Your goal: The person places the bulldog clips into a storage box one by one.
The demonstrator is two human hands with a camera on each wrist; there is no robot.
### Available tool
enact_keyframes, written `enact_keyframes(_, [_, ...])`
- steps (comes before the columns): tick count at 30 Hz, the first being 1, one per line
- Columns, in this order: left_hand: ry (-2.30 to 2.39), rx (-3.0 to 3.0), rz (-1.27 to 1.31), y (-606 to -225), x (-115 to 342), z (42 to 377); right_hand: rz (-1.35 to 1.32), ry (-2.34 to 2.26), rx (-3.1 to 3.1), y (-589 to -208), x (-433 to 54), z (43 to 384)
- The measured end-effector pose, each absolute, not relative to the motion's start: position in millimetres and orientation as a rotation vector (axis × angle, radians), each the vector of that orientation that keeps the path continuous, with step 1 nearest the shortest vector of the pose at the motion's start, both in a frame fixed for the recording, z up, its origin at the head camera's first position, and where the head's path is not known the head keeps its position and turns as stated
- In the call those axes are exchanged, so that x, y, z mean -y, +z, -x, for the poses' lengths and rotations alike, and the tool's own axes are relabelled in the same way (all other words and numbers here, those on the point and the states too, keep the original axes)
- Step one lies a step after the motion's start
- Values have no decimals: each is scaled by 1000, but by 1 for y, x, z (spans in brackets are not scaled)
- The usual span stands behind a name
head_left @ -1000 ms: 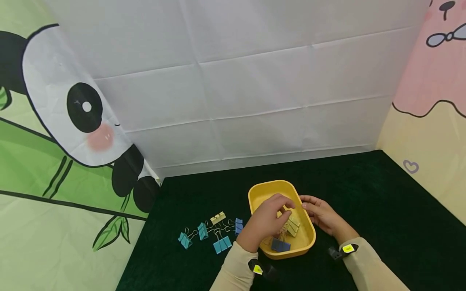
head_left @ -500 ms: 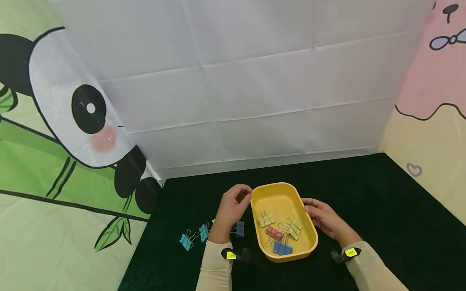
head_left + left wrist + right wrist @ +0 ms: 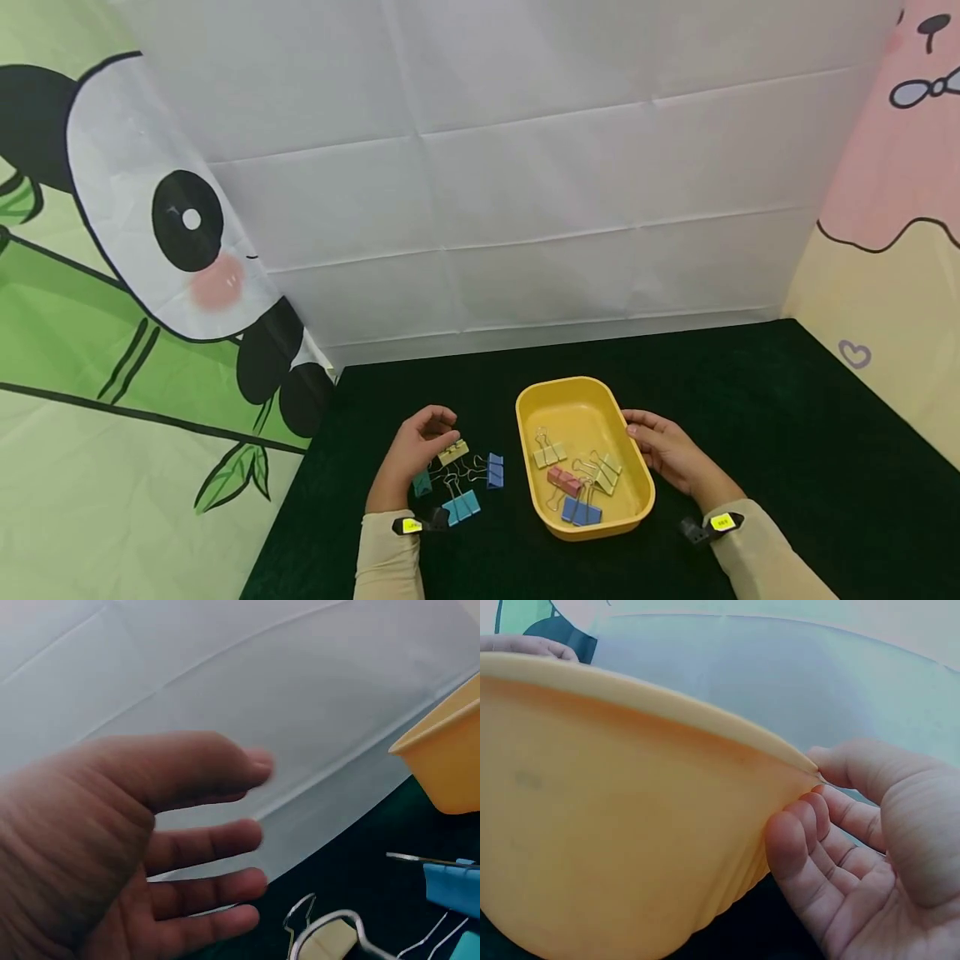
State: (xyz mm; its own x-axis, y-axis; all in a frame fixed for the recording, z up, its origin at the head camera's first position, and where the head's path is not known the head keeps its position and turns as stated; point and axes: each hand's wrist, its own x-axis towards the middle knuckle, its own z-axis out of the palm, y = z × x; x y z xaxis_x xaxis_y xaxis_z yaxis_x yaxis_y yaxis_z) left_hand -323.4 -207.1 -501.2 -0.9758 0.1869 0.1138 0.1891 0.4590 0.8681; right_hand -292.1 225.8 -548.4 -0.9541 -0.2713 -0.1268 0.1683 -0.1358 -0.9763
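Observation:
My left hand (image 3: 412, 450) hovers over the loose binder clips on the table, thumb and fingers apart with nothing between them. Closest to it is a yellow binder clip (image 3: 453, 452); a teal binder clip (image 3: 422, 483) is partly hidden behind the hand. Nearby lie a light blue binder clip (image 3: 461, 506) and a blue binder clip (image 3: 495, 471). At its right edge, my right hand (image 3: 671, 450) holds a yellow plastic tray (image 3: 573, 408), thumb at the rim and curled fingers against the outer wall (image 3: 645, 817).
Inside the tray sit two pale yellow binder clips (image 3: 550, 455), a pink binder clip (image 3: 564, 480) and a blue binder clip (image 3: 582, 512). Dark green cloth (image 3: 712, 367) covers the table. A white sheet (image 3: 525, 192) hangs behind, with printed cartoon sheets at both sides.
My left hand has come out from over the tray and moved left to the loose clips. The right hand stays at the tray's edge.

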Motion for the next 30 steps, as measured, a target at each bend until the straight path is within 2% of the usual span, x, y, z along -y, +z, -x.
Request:
enact_keyframes(12, [-1561, 2914, 363, -514, 217, 327, 96, -2155, -1860, -550, -224, 293])
enact_keyframes(30, [-1370, 2961, 203, -524, 217, 333, 47, -2164, -1864, -549, -221, 291])
